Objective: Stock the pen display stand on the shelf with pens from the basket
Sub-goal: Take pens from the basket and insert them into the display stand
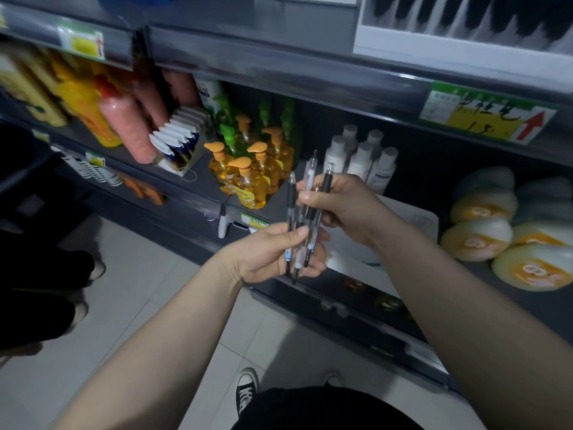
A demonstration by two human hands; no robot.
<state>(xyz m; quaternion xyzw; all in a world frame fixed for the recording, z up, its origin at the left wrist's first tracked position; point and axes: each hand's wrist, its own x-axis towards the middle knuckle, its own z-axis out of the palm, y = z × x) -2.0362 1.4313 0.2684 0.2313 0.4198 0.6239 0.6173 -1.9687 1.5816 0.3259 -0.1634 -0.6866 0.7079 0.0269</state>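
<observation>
Before a dark store shelf (192, 181), two bare hands meet at the middle of the view, sharing a small bundle of pens (305, 218). Below the bundle, the left hand (273, 256) is closed around the lower ends of the pens, thumb pressed across the barrels. Above it, the right hand (338, 203) is curled shut around the upper part of the same bundle, with pen tops sticking up past its fingers. Pens are clear and black, standing roughly upright.

Just behind the right hand, a white basket (424, 218) sits on the shelf, mostly hidden by the wrist. Left of the basket stand orange pump bottles (248, 178), and behind it a group of white bottles (359, 156). Above the basket, on the next shelf up, a white pen display stand (459, 29) shows dark slots, blurred. Below the hands, pale floor tiles (148, 293) and a black sneaker (246, 389) are visible.
</observation>
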